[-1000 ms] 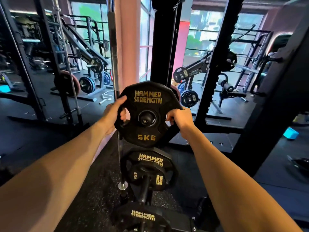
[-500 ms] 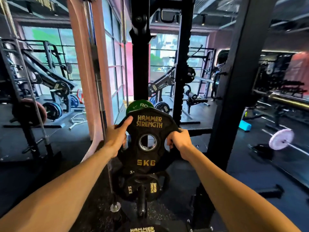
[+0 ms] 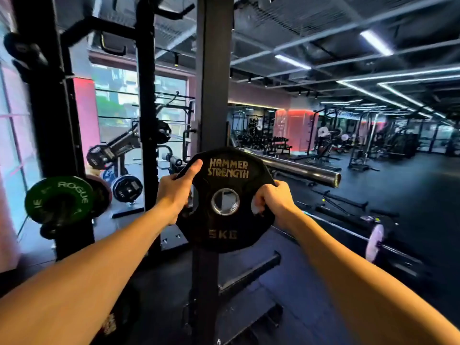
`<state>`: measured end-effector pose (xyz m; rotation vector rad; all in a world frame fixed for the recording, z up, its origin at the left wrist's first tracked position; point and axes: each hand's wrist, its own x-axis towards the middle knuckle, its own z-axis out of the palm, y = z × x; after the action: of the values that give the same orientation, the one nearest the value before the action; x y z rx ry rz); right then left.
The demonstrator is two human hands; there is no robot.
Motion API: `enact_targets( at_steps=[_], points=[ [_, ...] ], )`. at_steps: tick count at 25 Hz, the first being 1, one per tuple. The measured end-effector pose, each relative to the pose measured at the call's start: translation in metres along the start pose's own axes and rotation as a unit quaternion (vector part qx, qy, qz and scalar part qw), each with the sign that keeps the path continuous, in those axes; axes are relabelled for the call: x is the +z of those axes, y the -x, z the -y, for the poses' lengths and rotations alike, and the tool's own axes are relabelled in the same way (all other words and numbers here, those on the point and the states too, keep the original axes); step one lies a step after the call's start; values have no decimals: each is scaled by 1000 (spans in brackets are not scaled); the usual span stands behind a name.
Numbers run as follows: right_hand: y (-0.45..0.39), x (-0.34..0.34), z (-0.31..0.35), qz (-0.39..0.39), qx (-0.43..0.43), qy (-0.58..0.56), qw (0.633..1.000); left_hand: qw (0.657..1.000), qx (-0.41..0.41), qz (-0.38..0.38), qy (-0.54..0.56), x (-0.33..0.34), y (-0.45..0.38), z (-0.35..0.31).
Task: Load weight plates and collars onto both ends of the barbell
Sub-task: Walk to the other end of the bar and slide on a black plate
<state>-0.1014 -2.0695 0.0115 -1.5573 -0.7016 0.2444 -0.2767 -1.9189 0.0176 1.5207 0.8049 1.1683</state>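
Observation:
I hold a black 5 kg weight plate (image 3: 227,175) with gold "Hammer Strength" lettering upright at chest height, its centre hole facing me. My left hand (image 3: 174,188) grips its left rim with the thumb over the top edge. My right hand (image 3: 272,197) grips the right rim through a handle cut-out. The bare steel barbell sleeve (image 3: 298,169) sticks out to the right just behind the plate, its end (image 3: 336,179) pointing right. No collar is in sight.
A black rack upright (image 3: 214,95) stands directly behind the plate. A green Rogue plate (image 3: 59,199) hangs on a storage peg at the left. Another barbell with a pale plate (image 3: 374,242) lies on the dark floor at the right. Gym machines fill the background.
The plate has come off the storage peg and been lifted. My view has swung right and upward, so the storage plates dropped out of sight and the barbell sleeve came into view.

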Motion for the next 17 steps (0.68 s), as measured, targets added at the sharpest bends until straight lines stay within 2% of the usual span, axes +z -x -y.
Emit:
enact_targets(
  at_steps=[4,9,12,17],
  points=[
    [-19,-121,-7,-75,-13,-3,997,998,22,57,-3,121,29,-32],
    [-76,-241,-27,-88,-35,-10,995,998,29,62,2,255,47,-53],
    [-122,-282,-36,-58,-39,-24,997,999,11,39,-2,309,44,-62],
    [-184,-298,-67,-18,3,-30,999,1000,-17,4,-10,352,42,-60]
  ],
)
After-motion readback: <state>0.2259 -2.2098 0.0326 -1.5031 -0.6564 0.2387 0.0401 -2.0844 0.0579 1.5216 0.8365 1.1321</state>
